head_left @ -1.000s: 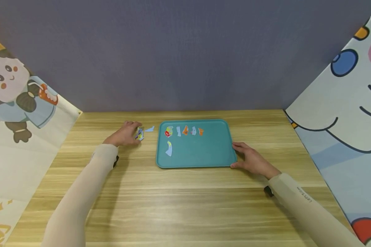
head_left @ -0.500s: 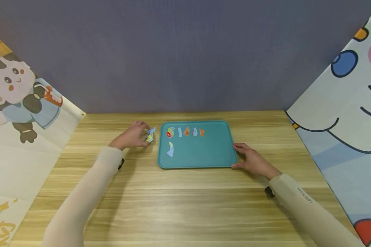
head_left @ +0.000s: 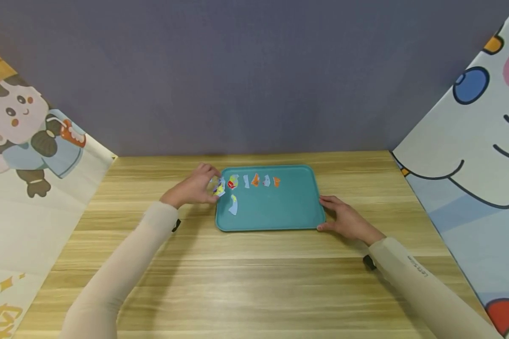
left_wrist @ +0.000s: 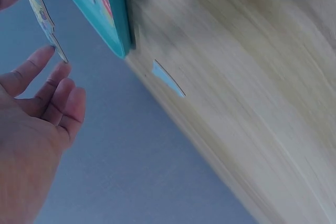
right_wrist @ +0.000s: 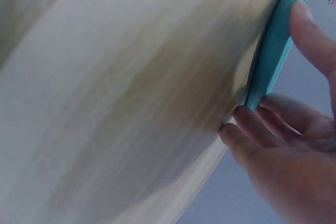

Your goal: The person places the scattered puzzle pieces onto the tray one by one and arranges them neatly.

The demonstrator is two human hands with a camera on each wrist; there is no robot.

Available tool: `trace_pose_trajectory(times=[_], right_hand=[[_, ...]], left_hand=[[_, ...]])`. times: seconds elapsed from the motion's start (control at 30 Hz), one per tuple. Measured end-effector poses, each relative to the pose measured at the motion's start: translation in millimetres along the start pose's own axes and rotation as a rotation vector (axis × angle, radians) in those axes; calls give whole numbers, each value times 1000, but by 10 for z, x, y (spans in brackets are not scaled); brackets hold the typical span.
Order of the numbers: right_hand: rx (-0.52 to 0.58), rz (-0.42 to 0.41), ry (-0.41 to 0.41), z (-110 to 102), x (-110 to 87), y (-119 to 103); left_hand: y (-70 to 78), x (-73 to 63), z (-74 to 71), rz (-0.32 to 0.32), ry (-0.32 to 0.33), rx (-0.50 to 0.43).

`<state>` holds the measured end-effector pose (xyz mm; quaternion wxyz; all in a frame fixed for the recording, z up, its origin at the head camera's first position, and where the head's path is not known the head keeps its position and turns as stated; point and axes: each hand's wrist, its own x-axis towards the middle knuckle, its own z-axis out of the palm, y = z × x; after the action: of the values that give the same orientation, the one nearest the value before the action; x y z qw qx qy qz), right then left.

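Observation:
My left hand [head_left: 197, 186] pinches a flat puzzle piece [head_left: 218, 187] printed in yellow, purple and pale blue, over the left rim of a teal tray [head_left: 280, 207]. In the left wrist view that piece [left_wrist: 41, 11] stands tilted between thumb and fingertips. At the tray's near right corner, my right hand [head_left: 348, 221] holds the edge, thumb [right_wrist: 303, 24] against one side and fingers round the other. Several pieces lie in a row along the tray's far side, from a red and yellow piece [head_left: 232, 181] to an orange piece [head_left: 277, 181]. Below them lies a pale blue piece [head_left: 233, 206].
A small light blue piece [left_wrist: 168, 78] lies on the wooden table [head_left: 254, 282] outside the tray; the left hand hides it in the head view. A grey wall [head_left: 254, 94] rises behind the table, with printed cartoon panels at both sides.
My left hand has moved right with the yellow and purple piece, from the table beside the light blue piece to the tray's left rim. The right hand stays at the tray's corner.

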<state>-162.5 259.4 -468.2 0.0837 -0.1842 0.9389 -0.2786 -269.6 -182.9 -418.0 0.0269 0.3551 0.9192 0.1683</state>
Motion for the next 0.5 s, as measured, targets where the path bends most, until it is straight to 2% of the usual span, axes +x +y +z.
trace_pose_trajectory(times=[0.2, 0.5], right_hand=[[-1, -1, -4, -8, 1, -4], [-1, -13, 9, -8, 7, 12]], left_hand=[[118, 28, 35, -16, -45, -27], [217, 85, 121, 64, -17, -36]])
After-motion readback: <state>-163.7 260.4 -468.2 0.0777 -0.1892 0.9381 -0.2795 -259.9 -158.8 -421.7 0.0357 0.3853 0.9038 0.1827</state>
